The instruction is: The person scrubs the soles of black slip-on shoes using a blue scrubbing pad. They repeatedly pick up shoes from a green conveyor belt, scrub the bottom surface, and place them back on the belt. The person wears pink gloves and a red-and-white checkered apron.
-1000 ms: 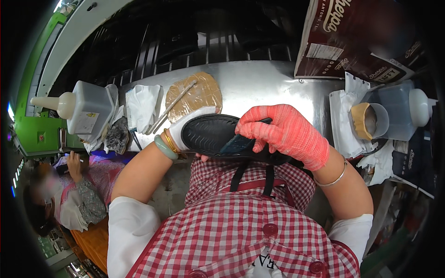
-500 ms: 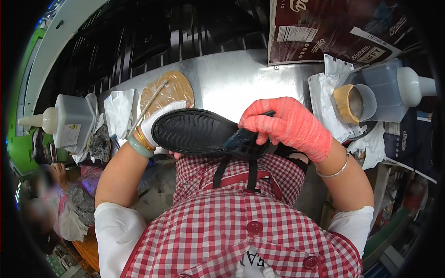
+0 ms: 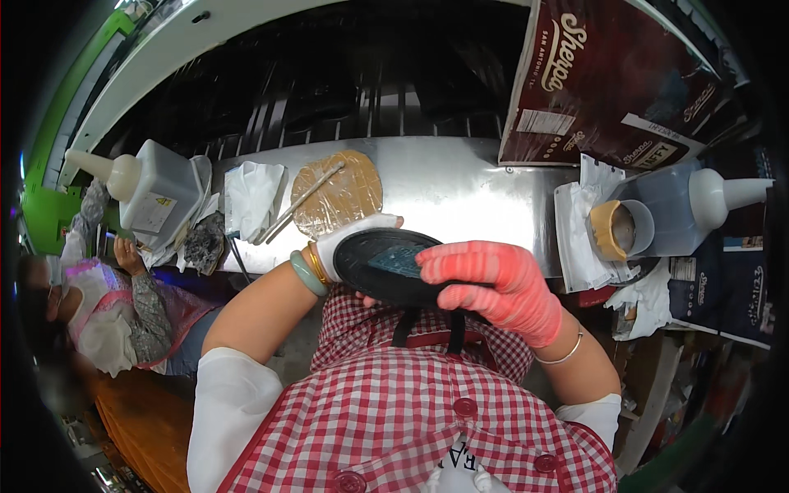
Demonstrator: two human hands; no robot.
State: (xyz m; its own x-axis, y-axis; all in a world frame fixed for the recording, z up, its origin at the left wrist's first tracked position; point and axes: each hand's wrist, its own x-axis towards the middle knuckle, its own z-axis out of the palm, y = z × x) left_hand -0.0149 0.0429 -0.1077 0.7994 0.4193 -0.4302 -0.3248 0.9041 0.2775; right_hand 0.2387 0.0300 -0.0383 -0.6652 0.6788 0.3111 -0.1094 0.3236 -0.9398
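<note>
Tilted above my lap is a black shoe sole (image 3: 371,264) with a dark teal sheen on its face. My left hand (image 3: 352,230), in a white covering that leaves fingertips bare, grips its left end from behind. Most of those fingers are hidden by the sole. My right hand (image 3: 497,287), in a coral knitted glove, closes round the right end, its fingers lying over the face. Beyond the sole, on the metal table (image 3: 452,197), lies a tan round pad (image 3: 349,193) wrapped in clear plastic with a thin stick (image 3: 308,201) across it.
White paper (image 3: 253,201) and a squeeze bottle (image 3: 160,193) stand left. On the right are another large bottle (image 3: 686,209), a clear cup with a tan rim piece (image 3: 606,232) and a maroon printed sheet (image 3: 608,90). A dark slatted conveyor (image 3: 353,99) runs behind. Another person (image 3: 148,312) sits far left.
The sole has tipped and turned, so it looks shorter and its wavy tread is no longer seen. My right fingers have shifted from pinching its right end to lying across it.
</note>
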